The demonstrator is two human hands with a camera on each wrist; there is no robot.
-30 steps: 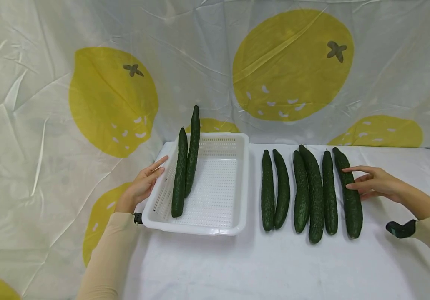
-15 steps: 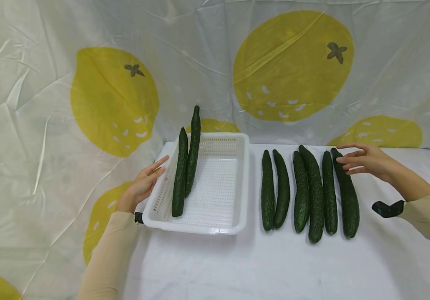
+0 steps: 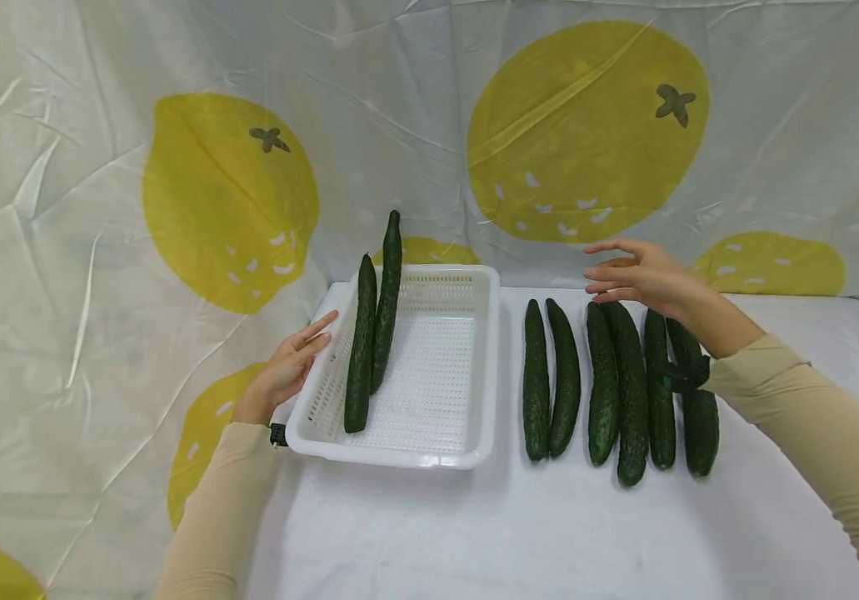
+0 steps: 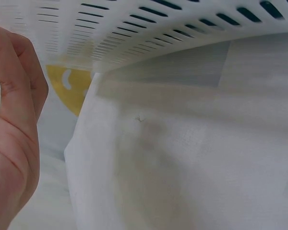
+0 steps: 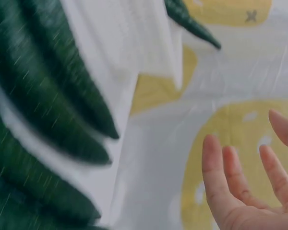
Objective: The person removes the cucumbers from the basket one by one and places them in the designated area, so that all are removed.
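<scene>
The right hand (image 3: 650, 275) has left the rightmost cucumber, which it was beside half a second ago, and is now raised near the far edge of the white-covered worktop (image 3: 534, 533), past the far ends of the middle cucumbers; its fingers are spread and hold nothing. The left hand (image 3: 282, 375) stays at the left rim of the white perforated plastic basket (image 3: 429, 383), fingers extended, thumb apart; how firmly they press, I cannot tell. The basket stands by the worktop's far left corner, two long dark-green cucumbers (image 3: 358, 358) leaning inside. Six more long dark-green cucumbers (image 3: 632, 400) lie to its right, pointing toward the far edge. The beige sleeve (image 3: 796, 400) and black wrist device (image 3: 687, 373) now partly cover the two rightmost. Behind hangs a pale lemon-print sheet (image 3: 399, 100).
</scene>
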